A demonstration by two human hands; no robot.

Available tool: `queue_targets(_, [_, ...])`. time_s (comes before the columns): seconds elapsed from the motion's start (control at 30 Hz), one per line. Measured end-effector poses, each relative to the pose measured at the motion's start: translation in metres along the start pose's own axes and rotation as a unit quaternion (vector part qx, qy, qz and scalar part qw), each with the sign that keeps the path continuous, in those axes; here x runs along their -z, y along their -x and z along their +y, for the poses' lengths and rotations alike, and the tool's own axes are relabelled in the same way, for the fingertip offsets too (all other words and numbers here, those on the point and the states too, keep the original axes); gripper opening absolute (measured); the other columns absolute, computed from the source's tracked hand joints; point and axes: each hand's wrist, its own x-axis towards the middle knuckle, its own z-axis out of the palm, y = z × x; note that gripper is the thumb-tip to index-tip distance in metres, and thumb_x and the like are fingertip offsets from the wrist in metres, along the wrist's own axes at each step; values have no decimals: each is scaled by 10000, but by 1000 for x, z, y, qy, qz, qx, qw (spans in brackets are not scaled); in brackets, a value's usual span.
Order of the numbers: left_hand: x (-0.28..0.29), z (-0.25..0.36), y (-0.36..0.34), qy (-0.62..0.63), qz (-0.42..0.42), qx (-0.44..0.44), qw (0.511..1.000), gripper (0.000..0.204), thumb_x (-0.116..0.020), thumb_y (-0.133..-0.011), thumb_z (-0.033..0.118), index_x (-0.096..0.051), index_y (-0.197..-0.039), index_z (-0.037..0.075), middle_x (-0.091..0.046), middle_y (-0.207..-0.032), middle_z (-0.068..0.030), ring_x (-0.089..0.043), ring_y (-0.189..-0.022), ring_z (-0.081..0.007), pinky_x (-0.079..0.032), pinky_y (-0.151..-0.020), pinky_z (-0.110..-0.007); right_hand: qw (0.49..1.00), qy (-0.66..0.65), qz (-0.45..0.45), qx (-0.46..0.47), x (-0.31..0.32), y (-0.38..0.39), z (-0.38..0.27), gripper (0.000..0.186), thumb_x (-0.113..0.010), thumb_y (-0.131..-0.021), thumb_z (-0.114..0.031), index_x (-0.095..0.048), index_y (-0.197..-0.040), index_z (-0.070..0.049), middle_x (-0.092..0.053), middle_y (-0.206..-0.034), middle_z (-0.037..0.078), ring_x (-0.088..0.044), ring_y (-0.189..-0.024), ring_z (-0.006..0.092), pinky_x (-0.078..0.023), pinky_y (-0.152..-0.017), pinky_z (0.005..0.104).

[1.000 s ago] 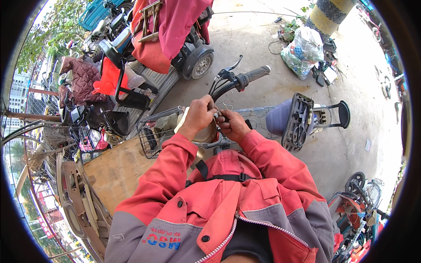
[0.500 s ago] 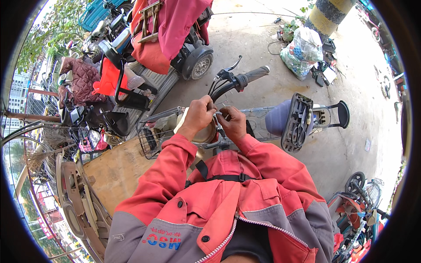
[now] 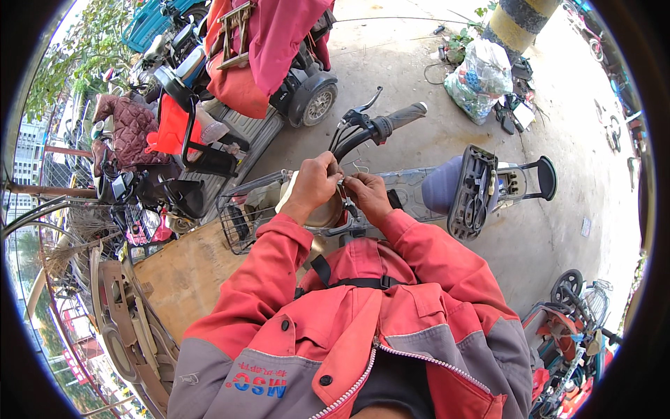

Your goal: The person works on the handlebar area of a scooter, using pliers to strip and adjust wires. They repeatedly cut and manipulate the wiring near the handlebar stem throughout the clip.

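An electric bicycle stands before me with a black handlebar [image 3: 380,129], a wire front basket [image 3: 241,209] and a raised seat [image 3: 474,192]. My left hand [image 3: 314,185] and my right hand [image 3: 366,195] meet at the stem below the handlebar. Both pinch a small metal part with thin cables between the fingertips; what the part is I cannot tell. The basket holds some cloth-like items, partly hidden by my left forearm. Red jacket sleeves cover both arms.
A red-covered scooter [image 3: 279,63] is parked ahead on the concrete. Clutter and more vehicles fill the left side. A wooden board [image 3: 185,269] lies beside the basket. A filled plastic bag [image 3: 478,77] sits near a striped post at the upper right. Bicycles stand at the lower right.
Both hands stay at the stem; the fingers have shifted slightly around the small part. Nothing else has moved.
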Motion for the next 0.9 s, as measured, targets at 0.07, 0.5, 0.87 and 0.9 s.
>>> queue_targets(0.07, [0,0,0,-4,-5,3,1000,186,-736,-746,-8,-550,-743,-15,-644,-681,-151,-649,-640,-253,-482,-595,-356,998,-17,-31,-43,8,-2,-1,207,-615,-933,-160,-676,-826,6,-587,-655,12,-489,-528,81,-349,-478,235])
queue_targets(0.5, [6,-7,0,75,-11,43,996,215,-683,-764,-79,-488,-733,8,-709,-774,-115,-650,-753,-114,-496,-648,-279,948,272,139,84,55,-51,49,209,-624,-845,-150,-706,-929,24,-680,-770,120,-629,-685,228,-494,-659,340])
queue_targets(0.87, [21,-12,4,140,11,50,989,191,-618,-788,-109,-476,-775,18,-703,-879,-135,-629,-802,-113,-517,-721,-278,916,366,-16,164,12,-70,10,338,-631,-772,-66,-691,-1105,-62,-656,-1077,208,-665,-906,373,-524,-805,422])
queue_targets(0.9, [22,-12,4,140,9,46,989,186,-612,-789,-110,-478,-781,17,-704,-883,-134,-631,-804,-115,-519,-725,-277,913,365,-21,182,11,-74,11,287,-637,-769,-66,-690,-1050,-37,-654,-980,206,-649,-818,335,-515,-744,410])
